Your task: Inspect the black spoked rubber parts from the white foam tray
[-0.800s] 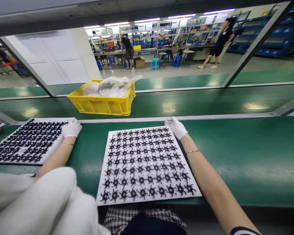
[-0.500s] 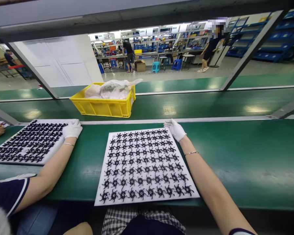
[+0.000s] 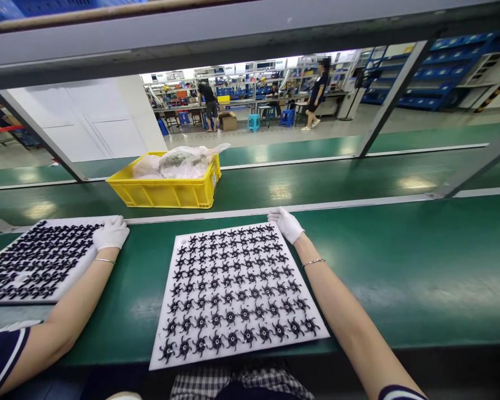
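My right hand (image 3: 287, 225), in a white glove with a bracelet at the wrist, rests at the far right corner of a white board (image 3: 165, 311). Its fingers are stretched out along the board's far edge. Rows of small black bladed wheels (image 3: 241, 295) stand on the board, whose near edge reaches the front edge of the green bench. My left hand is out of view. At the left, a co-worker's gloved hand (image 3: 111, 233) touches the right side of a second white board (image 3: 77, 278) covered with similar black wheels.
Beyond the boards, a yellow crate (image 3: 170, 191) holds clear plastic bags (image 3: 185, 164) on the green surface (image 3: 250, 191). Slanted metal posts (image 3: 394, 100) frame the bench, with a beam above. Several people, stools and shelves are in the background.
The view has shifted, so the bench objects appear slightly lower and further left. My right hand keeps its place at the board's corner. A person in the background has walked left.
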`<state>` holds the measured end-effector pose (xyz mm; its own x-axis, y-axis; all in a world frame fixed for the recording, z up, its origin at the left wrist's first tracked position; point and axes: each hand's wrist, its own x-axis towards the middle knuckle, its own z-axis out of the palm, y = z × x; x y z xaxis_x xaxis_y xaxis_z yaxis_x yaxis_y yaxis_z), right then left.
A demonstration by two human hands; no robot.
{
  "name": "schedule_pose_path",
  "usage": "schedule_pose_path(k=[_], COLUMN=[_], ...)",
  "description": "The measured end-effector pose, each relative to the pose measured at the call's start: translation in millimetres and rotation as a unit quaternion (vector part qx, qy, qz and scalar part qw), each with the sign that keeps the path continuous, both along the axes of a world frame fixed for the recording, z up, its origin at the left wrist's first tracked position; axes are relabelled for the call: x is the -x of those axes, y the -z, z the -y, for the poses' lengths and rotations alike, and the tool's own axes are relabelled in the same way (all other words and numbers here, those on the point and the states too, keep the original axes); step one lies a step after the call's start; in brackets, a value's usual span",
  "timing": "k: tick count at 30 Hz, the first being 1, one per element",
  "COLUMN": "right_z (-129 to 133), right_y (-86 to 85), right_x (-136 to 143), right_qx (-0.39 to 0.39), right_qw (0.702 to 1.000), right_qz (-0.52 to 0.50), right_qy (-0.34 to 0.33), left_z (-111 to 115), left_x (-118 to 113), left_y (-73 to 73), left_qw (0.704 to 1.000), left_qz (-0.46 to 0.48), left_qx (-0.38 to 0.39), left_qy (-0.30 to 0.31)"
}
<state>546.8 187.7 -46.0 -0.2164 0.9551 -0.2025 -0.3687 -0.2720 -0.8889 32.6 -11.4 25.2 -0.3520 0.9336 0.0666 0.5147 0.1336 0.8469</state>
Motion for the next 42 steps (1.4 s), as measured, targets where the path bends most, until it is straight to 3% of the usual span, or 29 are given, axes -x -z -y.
schedule_pose_path(k=[3,5,8,11,14,19,24,28,32,34,38,42], right_z=[1,1,2,4,7,6,8,22,41,50,63,62], right_y=[0.5,-0.1,-2.3,-5.2,-8.4,-16.8,-41.6,-68.3,-87.0,-90.6,-86.1,-79.0], right_x=[-1,-1,0,0,0,-2,2,14,26,28,29,25], right_qx=[-0.005,-0.005,-0.003,-0.004,-0.015,-0.058,-0.146,-0.234,-0.295,-0.315,-0.341,-0.353], right_qw=[1.0,1.0,1.0,0.999,0.999,0.993,0.968,0.92,0.846,0.804,0.725,0.669], right_qz=[0.003,0.008,0.02,0.033,0.05,0.105,0.204,0.302,0.418,0.471,0.551,0.615], right_qy=[-0.003,-0.003,0.001,0.001,-0.004,-0.018,-0.028,-0.09,-0.15,-0.181,-0.234,-0.222], left_z=[1,1,1,2,4,10,24,38,47,48,40,24], left_x=[7,9,6,-4,-14,-26,-45,-101,-173,-198,-217,-220], left_y=[5.5,7.2,5.0,-2.0,-11.4,-28.7,-39.9,-30.5,-11.5,-5.5,-2.6,-3.6], left_qw=[0.996,0.988,0.968,0.95,0.951,0.968,0.971,0.965,0.951,0.953,0.958,0.949], left_qz=[0.038,0.035,-0.042,-0.087,-0.1,-0.11,-0.111,-0.12,-0.128,-0.125,-0.125,-0.142], left_qx=[-0.068,-0.089,-0.05,-0.003,0.004,-0.033,-0.021,0.005,0.018,0.021,0.017,-0.005], left_qy=[0.048,0.12,0.244,0.3,0.292,0.222,0.209,0.235,0.282,0.276,0.257,0.282])
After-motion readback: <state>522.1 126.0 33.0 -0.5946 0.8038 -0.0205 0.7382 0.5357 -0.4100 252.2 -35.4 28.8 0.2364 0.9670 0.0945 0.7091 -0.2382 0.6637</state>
